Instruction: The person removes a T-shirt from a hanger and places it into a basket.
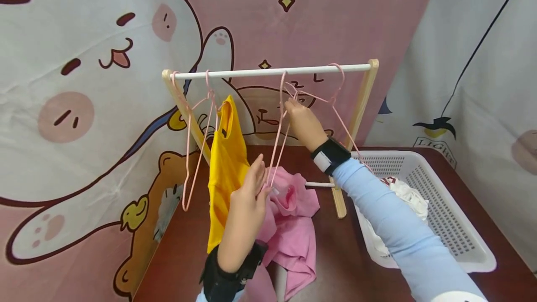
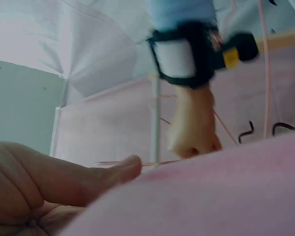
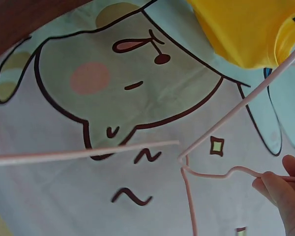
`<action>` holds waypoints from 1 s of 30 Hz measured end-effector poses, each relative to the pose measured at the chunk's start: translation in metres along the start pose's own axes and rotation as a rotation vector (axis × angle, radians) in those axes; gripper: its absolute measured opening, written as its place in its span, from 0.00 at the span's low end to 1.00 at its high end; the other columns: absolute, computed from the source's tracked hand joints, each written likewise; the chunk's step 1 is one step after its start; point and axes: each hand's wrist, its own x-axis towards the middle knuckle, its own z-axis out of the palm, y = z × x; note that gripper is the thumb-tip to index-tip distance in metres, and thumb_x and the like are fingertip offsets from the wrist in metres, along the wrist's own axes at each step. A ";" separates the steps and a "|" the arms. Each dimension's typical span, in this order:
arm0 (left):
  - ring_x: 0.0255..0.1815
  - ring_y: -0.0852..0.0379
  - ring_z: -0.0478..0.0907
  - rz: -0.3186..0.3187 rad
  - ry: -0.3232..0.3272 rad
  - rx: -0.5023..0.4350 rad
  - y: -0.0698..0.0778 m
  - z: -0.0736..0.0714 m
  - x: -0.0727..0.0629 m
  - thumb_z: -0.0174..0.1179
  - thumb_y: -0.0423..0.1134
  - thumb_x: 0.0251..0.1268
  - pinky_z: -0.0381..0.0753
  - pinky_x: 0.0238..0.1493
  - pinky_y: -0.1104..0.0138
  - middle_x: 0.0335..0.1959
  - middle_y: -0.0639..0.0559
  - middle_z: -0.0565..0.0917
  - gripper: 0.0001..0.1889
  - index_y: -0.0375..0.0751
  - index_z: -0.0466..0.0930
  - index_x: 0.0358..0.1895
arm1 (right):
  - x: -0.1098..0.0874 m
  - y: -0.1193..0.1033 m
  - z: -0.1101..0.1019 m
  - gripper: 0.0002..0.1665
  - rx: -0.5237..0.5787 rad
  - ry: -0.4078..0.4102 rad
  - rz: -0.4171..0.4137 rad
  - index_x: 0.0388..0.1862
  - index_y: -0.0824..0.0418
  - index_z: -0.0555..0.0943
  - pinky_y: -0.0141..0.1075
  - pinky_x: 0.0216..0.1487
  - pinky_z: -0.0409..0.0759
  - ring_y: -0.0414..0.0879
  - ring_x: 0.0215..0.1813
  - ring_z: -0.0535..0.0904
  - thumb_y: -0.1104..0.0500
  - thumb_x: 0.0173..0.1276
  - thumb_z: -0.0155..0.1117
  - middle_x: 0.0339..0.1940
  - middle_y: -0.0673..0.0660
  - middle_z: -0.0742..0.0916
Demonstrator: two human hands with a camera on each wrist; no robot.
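Note:
My right hand (image 1: pixel 303 122) is raised just below the rack's rod and pinches a thin pink hanger (image 1: pixel 280 139) near its hook. In the right wrist view the fingers (image 3: pixel 280 189) close on the bent wire. The hanger's lower end reaches down to a crumpled pink garment (image 1: pixel 295 232), whose lower part lies on the table. My left hand (image 1: pixel 247 199) holds the garment's upper part beside that end, fingers pointing up. In the left wrist view the thumb (image 2: pixel 113 179) lies along the pink cloth (image 2: pixel 211 191), which hides most of the other fingers.
A wood-framed rack with a white rod (image 1: pixel 251 72) stands on the brown table (image 1: pixel 184 260). A yellow garment (image 1: pixel 228 162) hangs at its left, near a bare hanger (image 1: pixel 189 176). Another hanger (image 1: pixel 343 122) hangs at right. A white basket (image 1: pixel 457 218) holds white clothing (image 1: pixel 409 199).

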 end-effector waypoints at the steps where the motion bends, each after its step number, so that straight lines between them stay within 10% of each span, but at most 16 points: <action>1: 0.54 0.47 0.79 0.010 -0.001 0.014 0.001 -0.003 -0.005 0.61 0.27 0.55 0.81 0.41 0.65 0.54 0.37 0.80 0.33 0.38 0.62 0.66 | 0.002 0.002 0.001 0.06 0.032 0.003 0.024 0.39 0.71 0.75 0.43 0.45 0.81 0.59 0.44 0.82 0.74 0.63 0.53 0.41 0.67 0.83; 10: 0.53 0.54 0.80 0.045 -0.060 -0.026 0.014 -0.028 -0.043 0.63 0.25 0.51 0.79 0.47 0.65 0.53 0.46 0.82 0.31 0.41 0.70 0.62 | 0.009 0.025 0.019 0.10 0.153 0.066 0.268 0.40 0.73 0.78 0.47 0.41 0.79 0.60 0.41 0.83 0.68 0.69 0.49 0.36 0.68 0.86; 15: 0.52 0.54 0.80 0.008 -0.042 -0.068 0.005 -0.029 -0.037 0.64 0.23 0.50 0.79 0.47 0.64 0.51 0.46 0.83 0.28 0.41 0.73 0.59 | 0.007 0.072 0.053 0.16 0.347 0.117 0.285 0.33 0.63 0.80 0.35 0.32 0.75 0.46 0.30 0.81 0.53 0.71 0.51 0.30 0.56 0.87; 19: 0.52 0.52 0.80 -0.018 -0.037 -0.124 -0.011 -0.007 -0.003 0.62 0.23 0.53 0.79 0.47 0.63 0.51 0.42 0.82 0.25 0.37 0.73 0.57 | 0.004 0.090 0.063 0.18 0.325 0.045 0.287 0.41 0.63 0.81 0.38 0.41 0.78 0.51 0.39 0.83 0.50 0.71 0.51 0.38 0.60 0.87; 25: 0.46 0.48 0.83 -0.058 -0.001 -0.221 -0.046 0.047 0.051 0.59 0.31 0.60 0.81 0.47 0.66 0.50 0.40 0.82 0.24 0.37 0.69 0.62 | -0.007 0.042 0.008 0.22 0.306 -0.126 0.384 0.61 0.71 0.67 0.49 0.50 0.77 0.64 0.49 0.80 0.65 0.69 0.51 0.51 0.73 0.81; 30: 0.54 0.40 0.76 -0.175 -0.180 -0.099 -0.079 0.069 0.036 0.63 0.47 0.56 0.75 0.56 0.53 0.60 0.38 0.74 0.39 0.40 0.58 0.69 | -0.061 0.012 -0.015 0.23 0.241 -0.203 0.423 0.63 0.73 0.64 0.50 0.46 0.78 0.63 0.45 0.81 0.65 0.71 0.44 0.48 0.72 0.82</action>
